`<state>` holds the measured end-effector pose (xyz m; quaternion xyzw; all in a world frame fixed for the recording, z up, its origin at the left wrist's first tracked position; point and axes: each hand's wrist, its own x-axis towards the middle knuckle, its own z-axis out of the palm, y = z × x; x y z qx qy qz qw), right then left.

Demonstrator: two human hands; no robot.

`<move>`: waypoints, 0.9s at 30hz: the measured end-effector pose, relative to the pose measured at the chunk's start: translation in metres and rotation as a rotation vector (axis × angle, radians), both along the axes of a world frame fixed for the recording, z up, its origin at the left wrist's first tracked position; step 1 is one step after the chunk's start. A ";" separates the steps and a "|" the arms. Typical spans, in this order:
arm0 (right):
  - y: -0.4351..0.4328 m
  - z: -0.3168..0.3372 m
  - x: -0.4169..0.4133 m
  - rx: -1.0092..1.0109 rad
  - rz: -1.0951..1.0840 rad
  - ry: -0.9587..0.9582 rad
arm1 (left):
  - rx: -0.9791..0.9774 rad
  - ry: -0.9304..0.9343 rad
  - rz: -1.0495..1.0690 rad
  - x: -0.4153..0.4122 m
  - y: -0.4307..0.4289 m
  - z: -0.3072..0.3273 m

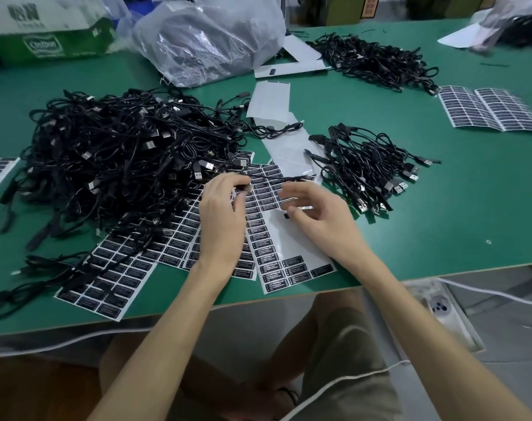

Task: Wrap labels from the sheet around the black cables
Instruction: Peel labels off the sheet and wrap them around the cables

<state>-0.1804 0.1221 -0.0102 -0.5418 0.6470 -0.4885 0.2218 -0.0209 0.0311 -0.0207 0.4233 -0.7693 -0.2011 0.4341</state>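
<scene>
A big heap of black cables (115, 159) covers the left of the green table (441, 226). Sheets of black labels (267, 238) lie in front of me, partly under the heap. My left hand (225, 214) pinches one black cable (276, 177) that stretches to the right above the sheets. My right hand (316, 214) hovers beside it over a half-emptied label sheet, fingers loosely spread, with what looks like a label stuck at its fingertips. A smaller bundle of cables (371, 165) lies to the right.
A clear plastic bag (210, 38) and a green-and-white carton (46, 28) stand at the back. A third cable pile (374, 59) and another label sheet (495, 107) lie at the far right. Empty backing strips (270, 101) sit mid-table. The table's front edge runs just below the sheets.
</scene>
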 end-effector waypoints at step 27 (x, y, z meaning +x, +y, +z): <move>-0.041 0.025 0.014 0.060 0.074 -0.313 | -0.173 -0.042 -0.151 -0.003 0.001 -0.004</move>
